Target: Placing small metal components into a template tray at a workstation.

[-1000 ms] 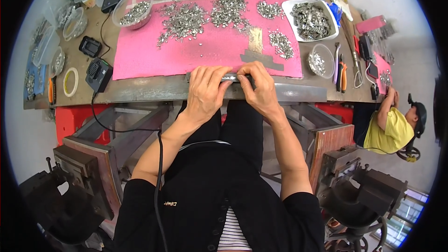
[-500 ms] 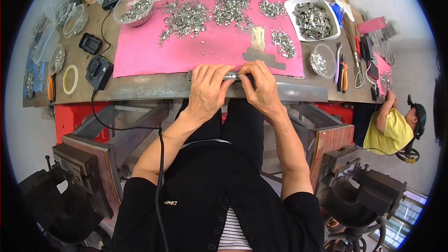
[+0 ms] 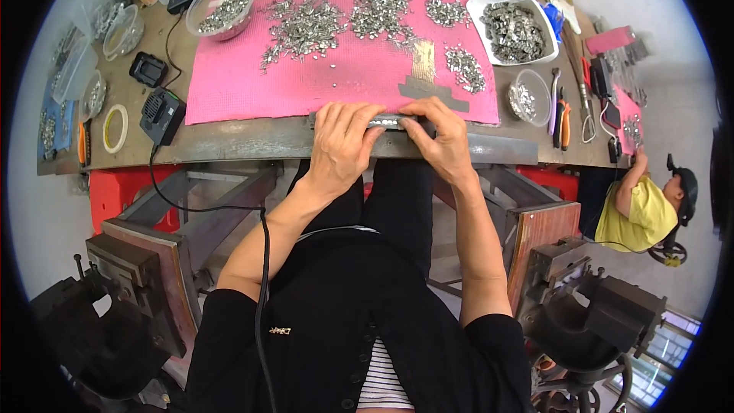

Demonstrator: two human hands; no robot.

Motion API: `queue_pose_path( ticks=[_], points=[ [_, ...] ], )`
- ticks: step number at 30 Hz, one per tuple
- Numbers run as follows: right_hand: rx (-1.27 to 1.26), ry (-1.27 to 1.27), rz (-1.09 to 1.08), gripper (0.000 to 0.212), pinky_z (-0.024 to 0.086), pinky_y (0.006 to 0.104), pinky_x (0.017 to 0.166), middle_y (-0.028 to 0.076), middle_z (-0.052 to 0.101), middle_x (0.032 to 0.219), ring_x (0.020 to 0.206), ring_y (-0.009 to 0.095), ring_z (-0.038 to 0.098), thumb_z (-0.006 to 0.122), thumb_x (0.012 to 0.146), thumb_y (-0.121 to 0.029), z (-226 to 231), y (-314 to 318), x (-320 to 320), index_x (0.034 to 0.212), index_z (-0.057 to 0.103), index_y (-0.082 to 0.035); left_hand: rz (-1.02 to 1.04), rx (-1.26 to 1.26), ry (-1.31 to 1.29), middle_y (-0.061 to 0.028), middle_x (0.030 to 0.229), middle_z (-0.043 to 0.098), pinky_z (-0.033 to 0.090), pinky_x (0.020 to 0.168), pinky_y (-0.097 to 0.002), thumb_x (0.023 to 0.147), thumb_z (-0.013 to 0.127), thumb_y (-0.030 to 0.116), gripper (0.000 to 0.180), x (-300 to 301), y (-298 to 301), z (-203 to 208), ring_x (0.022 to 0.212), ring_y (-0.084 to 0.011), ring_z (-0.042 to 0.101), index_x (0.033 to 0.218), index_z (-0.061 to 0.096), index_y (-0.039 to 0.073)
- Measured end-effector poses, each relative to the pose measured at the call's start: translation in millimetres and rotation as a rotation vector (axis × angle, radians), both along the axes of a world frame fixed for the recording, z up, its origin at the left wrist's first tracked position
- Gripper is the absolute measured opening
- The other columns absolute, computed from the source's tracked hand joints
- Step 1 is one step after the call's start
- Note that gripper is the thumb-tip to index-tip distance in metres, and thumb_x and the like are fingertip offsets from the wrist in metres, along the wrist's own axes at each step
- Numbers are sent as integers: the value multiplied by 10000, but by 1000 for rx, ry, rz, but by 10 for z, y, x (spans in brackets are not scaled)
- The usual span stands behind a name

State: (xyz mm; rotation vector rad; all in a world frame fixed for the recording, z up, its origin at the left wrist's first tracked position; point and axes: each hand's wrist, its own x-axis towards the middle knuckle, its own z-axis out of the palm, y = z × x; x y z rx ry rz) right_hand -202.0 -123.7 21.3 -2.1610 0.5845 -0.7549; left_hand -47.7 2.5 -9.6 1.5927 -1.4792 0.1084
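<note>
At the table's front edge lies a narrow dark bar [image 3: 388, 122] with a row of small shiny metal pieces along it. My left hand [image 3: 338, 141] is closed round its left part, fingers over the far side and thumb on the near side. Toward the right end, my right hand [image 3: 442, 141] pinches the bar between thumb and fingers. Both hands hide much of it. Beyond them, a pink mat [image 3: 252, 88] bears loose heaps of small silvery metal parts [image 3: 306, 29], with a smaller heap [image 3: 465, 69] at the right.
A white tray [image 3: 475, 9] and a clear round tub [image 3: 544, 111] of parts stand to the right, near orange-handled pliers [image 3: 565, 126]. Leftward are a black charger [image 3: 162, 116] and a tape roll [image 3: 115, 128]. A cable [image 3: 264, 275] crosses my left arm. A person in yellow [image 3: 638, 214] works far right.
My right hand has slid a little to the right along the bar, its fingers spreading further from the left hand. More of the shiny row shows between the hands. My left hand has hardly moved.
</note>
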Motion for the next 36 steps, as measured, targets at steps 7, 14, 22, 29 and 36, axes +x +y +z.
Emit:
queue_pose_path(
  ticks=[7,14,22,29,36],
  points=[
    [-267,8,34,157,509,397,754,119,666,934,852,307,642,763,810,-4,-40,-7,-39,946,688,-23,10,-4,1,-102,1051,640,421,926,-437,839,725,97,358,-39,-5,-21,987,-302,597,1180,627,44],
    [-620,61,15,215,477,416,806,141,641,1071,916,313,633,731,820,1,-94,148,-83,1020,655,-8,8,-17,31,-98,1044,637,426,911,-435,836,726,87,333,-55,15,1,980,-304,590,1154,639,43],
    [-464,99,69,119,454,400,840,87,687,986,889,276,640,731,854,-37,164,-58,44,968,700,-42,212,-46,72,-114,1025,667,442,879,-435,853,717,78,234,606,106,169,961,-319,607,1083,678,58],
    [-350,77,255,192,518,403,820,158,631,986,925,330,650,674,900,-60,106,-318,1260,1084,678,-7,357,72,136,-153,1084,608,481,877,-419,844,693,-17,401,1377,133,-70,1006,-340,595,1240,642,16],
    [-527,243,197,199,485,493,873,199,639,1017,988,379,621,701,847,-106,-72,-283,2085,997,642,12,233,-14,10,-189,1071,592,490,885,-460,826,640,-66,360,1512,-197,-125,1010,-387,566,1185,636,-30]
  ],
)
